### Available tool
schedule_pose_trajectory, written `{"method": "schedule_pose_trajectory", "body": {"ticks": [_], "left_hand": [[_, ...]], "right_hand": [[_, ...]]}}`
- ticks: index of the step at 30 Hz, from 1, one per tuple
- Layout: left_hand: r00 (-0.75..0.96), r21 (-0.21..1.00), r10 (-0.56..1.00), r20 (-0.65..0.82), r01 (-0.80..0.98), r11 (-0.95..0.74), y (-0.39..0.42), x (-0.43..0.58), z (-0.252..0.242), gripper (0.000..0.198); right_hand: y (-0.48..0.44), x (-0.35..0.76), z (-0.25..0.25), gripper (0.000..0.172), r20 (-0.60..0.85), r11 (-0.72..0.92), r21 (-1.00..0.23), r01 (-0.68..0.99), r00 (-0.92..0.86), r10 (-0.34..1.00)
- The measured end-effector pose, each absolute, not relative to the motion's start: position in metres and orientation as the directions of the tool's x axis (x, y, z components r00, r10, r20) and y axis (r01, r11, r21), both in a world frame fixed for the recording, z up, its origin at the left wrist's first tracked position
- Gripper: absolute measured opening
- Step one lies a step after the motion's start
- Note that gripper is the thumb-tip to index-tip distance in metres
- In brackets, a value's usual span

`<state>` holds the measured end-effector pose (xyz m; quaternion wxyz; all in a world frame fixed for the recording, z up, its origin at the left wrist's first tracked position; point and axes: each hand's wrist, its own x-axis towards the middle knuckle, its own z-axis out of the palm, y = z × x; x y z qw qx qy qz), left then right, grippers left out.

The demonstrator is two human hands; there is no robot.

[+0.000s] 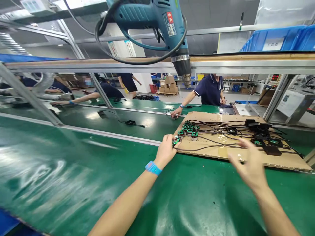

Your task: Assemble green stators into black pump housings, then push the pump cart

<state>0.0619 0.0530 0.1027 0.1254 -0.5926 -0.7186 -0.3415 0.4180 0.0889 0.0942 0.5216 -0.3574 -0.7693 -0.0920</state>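
Note:
My left hand [168,149] grips a small round part with a green circuit board [176,141] at the near left corner of a cardboard sheet [209,157]. A thin black cable [197,149] runs from this part to the right across the cardboard. My right hand [252,164], slightly blurred, is open with its fingers apart over the cardboard's front edge. Several similar round green parts [189,130] lie grouped on the left of the sheet. Black square housings [258,143], some showing green boards, lie at its right with the cables' far ends.
A blue power drill [159,26] hangs overhead at a metal shelf beam [221,67]. Across the green conveyor belt [118,123], a co-worker's hand [176,112] touches a small part. Black housings with cables [130,122] lie on the belt. Blue bins [278,39] stand on the shelf.

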Motion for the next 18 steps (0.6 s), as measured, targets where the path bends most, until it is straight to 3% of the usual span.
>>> {"method": "schedule_pose_trajectory", "body": {"ticks": [3,4,5,8,9,12,18], "left_hand": [[-0.169,0.302,0.731,0.661,0.952,-0.053,0.013,0.060,0.089,0.022],[-0.147,0.288,0.713,0.686,0.954,-0.081,0.002,0.058,0.082,0.025],[-0.137,0.280,0.698,0.702,0.955,-0.094,-0.008,0.056,0.075,0.027],[-0.169,0.291,0.680,0.713,0.954,-0.068,-0.024,0.047,0.052,0.031],[-0.184,0.299,0.690,0.700,0.953,-0.049,-0.026,0.042,0.045,0.032],[-0.146,0.303,0.794,0.591,0.952,-0.050,-0.023,0.030,0.032,0.030],[0.124,0.356,0.913,0.387,0.894,-0.273,-0.011,0.039,0.030,0.034]], "right_hand": [[0.106,0.371,0.071,0.094,0.717,0.698,-0.086,0.710,-0.443,0.539],[0.113,0.359,0.063,0.094,0.679,0.692,-0.064,0.719,-0.476,0.558],[0.121,0.351,0.055,0.080,0.648,0.677,-0.049,0.735,-0.492,0.581],[0.132,0.355,0.043,0.019,0.606,0.646,-0.035,0.762,-0.498,0.620],[0.128,0.365,0.041,0.007,0.602,0.643,-0.030,0.765,-0.500,0.623],[0.096,0.405,0.041,0.004,0.618,0.658,-0.001,0.753,-0.517,0.593],[-0.013,0.483,0.026,0.015,0.636,0.705,0.008,0.709,-0.547,0.543]]}}
